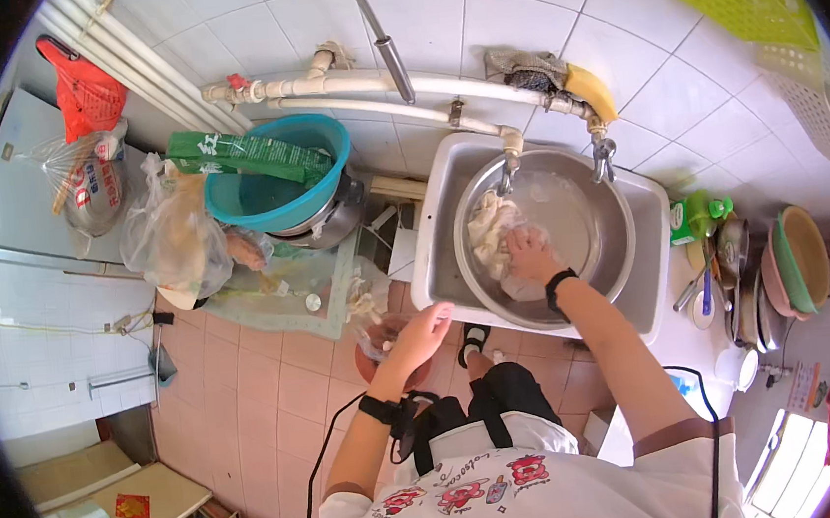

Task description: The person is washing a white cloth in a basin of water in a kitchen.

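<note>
A wide round metal basin point(621, 241) stands in the white sink point(665, 267), beneath two taps, with cloudy water in it. Inside it on the left lies a pale, crumpled, soft thing point(492, 231) that looks like wet cloth; its exact kind is unclear. My right hand point(531, 257) reaches into the basin with bent fingers pressed around part of this thing, where it looks whitish and translucent. My left hand point(424, 337) is outside, by the sink's front left corner, holding nothing, its fingers stretched out.
Left of the sink, a blue-green basin point(338, 182) with a long green box point(248, 160) rests on a metal pot. Plastic bags point(171, 236) stand beside it. A reddish bin point(412, 368) is below my left hand. Bowls point(798, 260) and a green bottle point(700, 216) are at right.
</note>
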The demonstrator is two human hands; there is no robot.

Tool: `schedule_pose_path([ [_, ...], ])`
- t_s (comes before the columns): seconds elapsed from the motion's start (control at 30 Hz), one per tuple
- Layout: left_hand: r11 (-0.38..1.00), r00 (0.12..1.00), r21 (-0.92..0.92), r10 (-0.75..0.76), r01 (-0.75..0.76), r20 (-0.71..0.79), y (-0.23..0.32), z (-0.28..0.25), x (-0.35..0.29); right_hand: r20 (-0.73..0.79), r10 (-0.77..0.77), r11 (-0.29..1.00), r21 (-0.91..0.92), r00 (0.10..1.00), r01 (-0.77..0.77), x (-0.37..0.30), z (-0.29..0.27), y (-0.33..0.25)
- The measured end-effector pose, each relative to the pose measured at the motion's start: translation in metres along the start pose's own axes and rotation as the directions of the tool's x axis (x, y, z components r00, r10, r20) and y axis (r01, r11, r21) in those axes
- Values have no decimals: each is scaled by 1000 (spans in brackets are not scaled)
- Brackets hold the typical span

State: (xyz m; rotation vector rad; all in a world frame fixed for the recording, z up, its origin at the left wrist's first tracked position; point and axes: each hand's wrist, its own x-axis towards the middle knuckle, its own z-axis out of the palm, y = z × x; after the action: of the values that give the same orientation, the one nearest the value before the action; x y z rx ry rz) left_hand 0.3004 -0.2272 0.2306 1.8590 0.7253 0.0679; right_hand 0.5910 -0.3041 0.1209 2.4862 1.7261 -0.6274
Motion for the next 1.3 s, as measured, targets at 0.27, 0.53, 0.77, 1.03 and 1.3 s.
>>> schedule_pose_path([
  [0.27, 997, 998, -82, 13, -8, 59, 33, 29, 25, 167, 3, 982, -188, 986, 29, 20, -46, -10],
  [0.53, 996, 999, -86, -36, 36, 6, 60, 7, 38, 169, -155, 943, 320, 973, 95, -6, -77, 40],
  [0.77, 985, 998, -173, -14, 2, -69, 55, 19, 62, 25, 132, 909, 396, 991, -131, -61, -168, 26],
  [1.03, 989, 995, -132, -52, 63, 91, 64, 39, 75, 44, 83, 957, 274, 996, -92, -20, -63, 58],
  [1.3, 958, 971, -252, -181, 137, -159, 23, 21, 15, 152, -209, 977, -14, 966, 214, -10, -19, 19],
])
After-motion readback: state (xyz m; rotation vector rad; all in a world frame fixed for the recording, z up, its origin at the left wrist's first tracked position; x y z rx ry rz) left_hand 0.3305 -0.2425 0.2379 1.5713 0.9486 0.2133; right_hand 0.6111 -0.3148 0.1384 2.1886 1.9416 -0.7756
